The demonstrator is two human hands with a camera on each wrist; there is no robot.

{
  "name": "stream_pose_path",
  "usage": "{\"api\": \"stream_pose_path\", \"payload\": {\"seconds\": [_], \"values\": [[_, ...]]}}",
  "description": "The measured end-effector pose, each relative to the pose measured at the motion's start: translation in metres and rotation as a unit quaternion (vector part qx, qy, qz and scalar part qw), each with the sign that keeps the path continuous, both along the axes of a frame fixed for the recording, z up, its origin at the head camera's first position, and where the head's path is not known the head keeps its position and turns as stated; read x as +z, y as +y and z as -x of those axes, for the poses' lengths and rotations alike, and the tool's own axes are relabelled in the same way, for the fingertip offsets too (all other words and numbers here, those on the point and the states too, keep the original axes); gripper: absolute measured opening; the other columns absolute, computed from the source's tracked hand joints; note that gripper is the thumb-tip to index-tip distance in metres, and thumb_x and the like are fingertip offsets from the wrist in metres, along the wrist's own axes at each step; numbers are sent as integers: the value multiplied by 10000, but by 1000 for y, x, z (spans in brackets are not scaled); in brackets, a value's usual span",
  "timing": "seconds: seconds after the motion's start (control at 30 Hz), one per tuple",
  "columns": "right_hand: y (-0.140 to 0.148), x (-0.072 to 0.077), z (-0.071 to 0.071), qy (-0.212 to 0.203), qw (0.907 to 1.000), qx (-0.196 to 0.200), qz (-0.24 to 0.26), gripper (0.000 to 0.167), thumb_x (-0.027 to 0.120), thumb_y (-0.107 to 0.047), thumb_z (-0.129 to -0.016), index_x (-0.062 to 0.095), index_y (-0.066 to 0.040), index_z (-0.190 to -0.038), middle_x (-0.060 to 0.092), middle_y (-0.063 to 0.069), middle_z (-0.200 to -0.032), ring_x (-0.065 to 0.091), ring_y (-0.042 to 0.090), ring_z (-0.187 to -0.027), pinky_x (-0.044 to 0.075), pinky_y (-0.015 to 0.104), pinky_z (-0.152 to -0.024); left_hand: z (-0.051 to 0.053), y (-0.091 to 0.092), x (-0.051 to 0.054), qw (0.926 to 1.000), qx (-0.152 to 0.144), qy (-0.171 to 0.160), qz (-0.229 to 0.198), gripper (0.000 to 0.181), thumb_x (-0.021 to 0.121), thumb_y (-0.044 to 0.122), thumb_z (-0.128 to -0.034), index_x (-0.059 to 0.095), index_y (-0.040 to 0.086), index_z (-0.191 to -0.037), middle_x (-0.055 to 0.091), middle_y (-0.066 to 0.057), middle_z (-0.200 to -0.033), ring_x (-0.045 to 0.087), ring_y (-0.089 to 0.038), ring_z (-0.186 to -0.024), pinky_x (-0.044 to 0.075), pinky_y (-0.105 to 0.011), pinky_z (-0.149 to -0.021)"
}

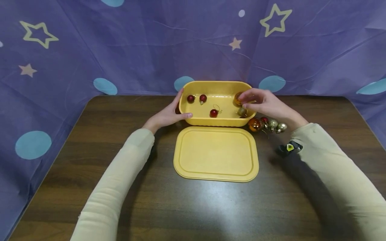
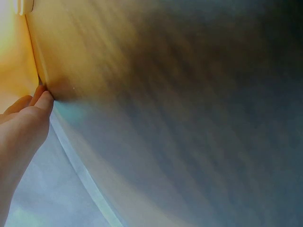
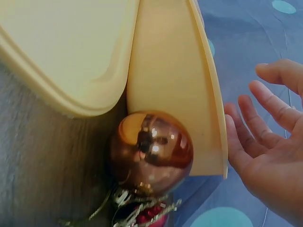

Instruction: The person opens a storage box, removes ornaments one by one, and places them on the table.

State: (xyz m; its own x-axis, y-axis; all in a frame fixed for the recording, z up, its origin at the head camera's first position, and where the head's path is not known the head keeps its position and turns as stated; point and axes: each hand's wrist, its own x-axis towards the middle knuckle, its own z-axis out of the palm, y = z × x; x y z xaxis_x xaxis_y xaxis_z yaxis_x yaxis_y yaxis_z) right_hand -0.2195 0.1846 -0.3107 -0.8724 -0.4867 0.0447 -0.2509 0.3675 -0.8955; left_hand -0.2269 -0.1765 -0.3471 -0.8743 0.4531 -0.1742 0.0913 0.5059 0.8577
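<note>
The left hand (image 1: pixel 169 115) (image 2: pixel 28 127) grips the left end of the yellow box (image 1: pixel 215 122) (image 3: pixel 170 66), thumb over the front rim. Over the box's right end is the right hand (image 1: pixel 268 103) (image 3: pixel 274 142), fingers spread and slightly bent, holding nothing. Below its fingertips, inside the box, lie an orange ball (image 1: pixel 237 99) and a gold ball (image 1: pixel 242 111). Red balls (image 1: pixel 190 98) (image 1: pixel 203 98) (image 1: pixel 213 113) lie farther left inside. Outside the front right corner, another orange ball (image 1: pixel 254 124) (image 3: pixel 154 153) sits beside a small red ball (image 1: pixel 264 121) and two pale gold balls (image 1: pixel 272 125) (image 1: pixel 281 127).
The yellow lid (image 1: pixel 215 154) (image 3: pixel 61 52) lies flat on the brown wooden table (image 1: pixel 181 207), just in front of the box. A purple curtain (image 1: pixel 150 43) with stars and blue dots hangs behind the table. A dark wrist device (image 1: pixel 290 147) is at the right cuff.
</note>
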Motion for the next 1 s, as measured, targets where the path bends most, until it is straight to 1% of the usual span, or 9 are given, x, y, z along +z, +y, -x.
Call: {"api": "stream_pose_path", "payload": {"seconds": [0.1,0.23,0.33,0.43,0.57,0.67,0.77,0.83,1.0], "values": [[-8,0,3,27,9999,79,-112,252,632,-59,-929,619,24,-1165,631,129,-1128,575,219,-1035,476,240,-816,0,0,0,10000,12,-4,-16,1020,675,314,-917,-145,374,-1521,-79,10,-1602,84,-208,-1443,152,-402,-1135],[-19,-4,7,-8,9994,309,-176,282,623,-26,-924,591,66,-1189,608,209,-1135,593,199,-1018,481,226,-824,0,0,-1,10000,2,-15,-73,1022,674,301,-918,-148,362,-1523,-85,12,-1601,83,-206,-1442,155,-397,-1135],[-29,-7,9,-20,9983,554,-185,287,613,-10,-922,582,81,-1192,596,243,-1152,596,233,-1038,477,223,-831,0,0,-2,9999,-10,-26,-128,1024,673,292,-919,-149,351,-1526,-90,13,-1601,80,-202,-1442,155,-390,-1135],[-37,-10,12,-43,9963,826,-243,286,622,-26,-920,584,76,-1185,601,236,-1155,596,275,-1043,479,232,-814,0,0,-2,9999,-5,-21,-155,1022,673,287,-919,-146,354,-1526,-93,19,-1600,75,-197,-1442,150,-386,-1135],[-47,-13,16,-242,9927,1133,-347,306,647,-54,-917,580,72,-1188,599,215,-1174,602,317,-1049,498,265,-813,-1,0,-1,9999,21,9,-150,1024,678,284,-916,-140,352,-1528,-92,30,-1599,55,-188,-1442,136,-386,-1137],[-53,-14,19,-333,9899,1241,-594,312,653,-61,-916,584,55,-1197,591,194,-1206,584,334,-1102,491,335,-877,-1,0,-1,9999,5,41,-135,1028,679,288,-915,-144,341,-1529,-93,24,-1599,33,-194,-1444,118,-403,-1140],[-59,-16,23,-206,9864,1295,-993,311,654,-79,-917,597,14,-1208,578,163,-1250,542,335,-1169,430,421,-969,-2,-1,0,9999,20,45,-128,1030,682,289,-913,-141,341,-1530,-91,25,-1600,26,-193,-1445,113,-408,-1141],[-62,-17,25,-122,9840,1371,-1131,325,652,-83,-918,594,2,-1226,570,159,-1267,519,338,-1191,384,461,-1009,-1,-1,0,9999,27,45,-149,1029,683,284,-914,-137,338,-1532,-89,24,-1600,30,-192,-1445,116,-405,-1140],[-66,-21,29,-186,9805,1576,-1163,393,639,-101,-929,562,2,-1301,551,168,-1305,470,341,-1231,326,470,-1053,2,-1,-4,9998,51,-22,-215,1030,687,291,-910,-132,342,-1533,-77,26,-1600,55,-184,-1442,137,-393,-1138]]}}
